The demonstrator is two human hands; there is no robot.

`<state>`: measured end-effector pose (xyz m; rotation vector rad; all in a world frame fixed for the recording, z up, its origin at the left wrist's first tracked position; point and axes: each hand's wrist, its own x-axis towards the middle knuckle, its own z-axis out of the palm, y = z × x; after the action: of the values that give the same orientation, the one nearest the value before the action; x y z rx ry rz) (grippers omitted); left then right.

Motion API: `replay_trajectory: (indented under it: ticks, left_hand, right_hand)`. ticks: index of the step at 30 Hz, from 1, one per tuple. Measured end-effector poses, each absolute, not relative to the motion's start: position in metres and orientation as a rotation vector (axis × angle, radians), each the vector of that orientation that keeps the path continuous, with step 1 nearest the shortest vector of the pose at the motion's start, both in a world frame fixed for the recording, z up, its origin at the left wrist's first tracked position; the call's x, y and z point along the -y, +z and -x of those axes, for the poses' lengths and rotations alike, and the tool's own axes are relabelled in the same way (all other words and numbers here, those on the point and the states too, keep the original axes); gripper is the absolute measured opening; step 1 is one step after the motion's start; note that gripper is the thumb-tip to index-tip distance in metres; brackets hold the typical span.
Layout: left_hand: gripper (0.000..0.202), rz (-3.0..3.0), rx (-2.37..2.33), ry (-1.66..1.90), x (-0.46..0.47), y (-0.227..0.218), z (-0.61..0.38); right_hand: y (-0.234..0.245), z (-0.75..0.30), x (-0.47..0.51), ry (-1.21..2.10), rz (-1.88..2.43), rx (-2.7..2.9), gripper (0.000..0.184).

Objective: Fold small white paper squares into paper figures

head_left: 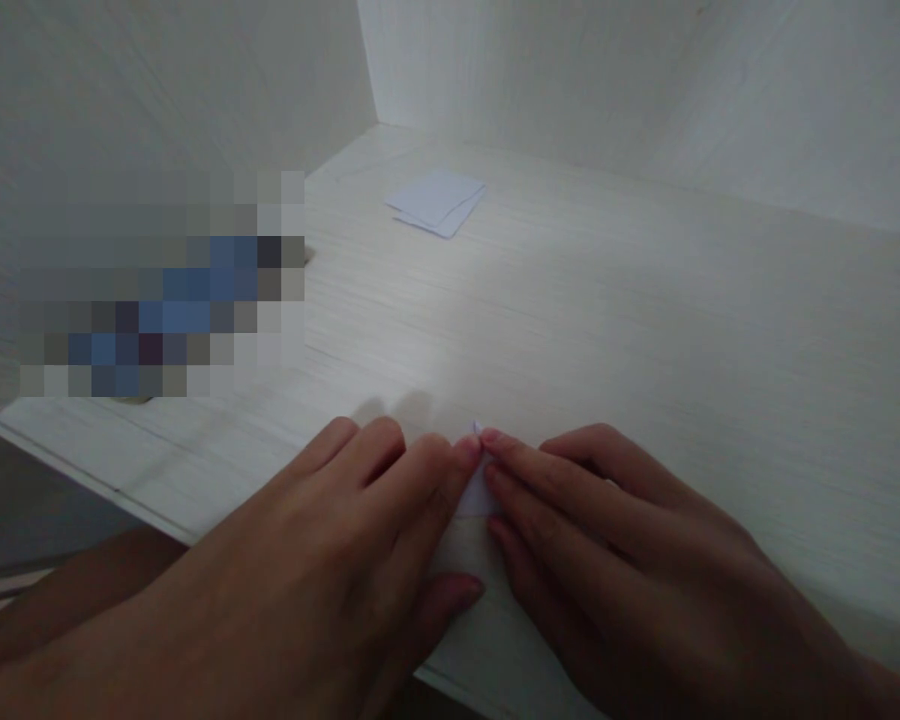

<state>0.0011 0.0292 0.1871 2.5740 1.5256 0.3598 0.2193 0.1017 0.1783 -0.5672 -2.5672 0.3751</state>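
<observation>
A small folded piece of pale paper point(480, 488) lies on the white wood-grain desk point(645, 330), close to its front edge. My left hand point(352, 540) rests on the paper's left side, fingers pressed together on it. From the right, my right hand point(607, 530) presses on it too, fingertips meeting those of the left hand at the paper's top point. Most of the paper is hidden under both hands.
Two pale paper squares point(436, 200) lie stacked at the back of the desk, near the corner of the white walls. A blurred patch point(165, 290) covers something at the left. The desk's front edge runs diagonally at the lower left.
</observation>
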Motion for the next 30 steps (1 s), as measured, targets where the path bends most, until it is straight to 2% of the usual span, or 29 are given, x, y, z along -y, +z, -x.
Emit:
replay_trajectory:
  ticks: [7, 12, 16, 23, 30]
  left_hand:
    - [0.051, -2.521, -1.569, 0.425, -0.016, 0.184, 0.002]
    - [0.053, -2.52, -1.566, 0.417, -0.016, 0.182, -0.001]
    - [0.047, -2.502, -1.621, 0.345, -0.015, 0.184, -0.003]
    - [0.022, -2.592, -1.408, 0.281, -0.035, 0.202, -0.006]
    - [0.037, -2.707, -1.423, 0.15, -0.036, 0.208, -0.007]
  right_hand:
    - [0.184, -0.221, -0.101, 0.242, 0.535, 2.662, 0.032]
    - [0.18, -0.224, -0.096, 0.148, 0.547, 2.74, 0.024]
    - [0.182, -0.223, -0.096, 0.069, 0.545, 2.754, 0.015]
    - [0.195, -0.214, -0.1, 0.078, 0.553, 2.777, 0.026]
    - [0.195, -0.221, -0.091, -0.029, 0.587, 2.836, 0.028]
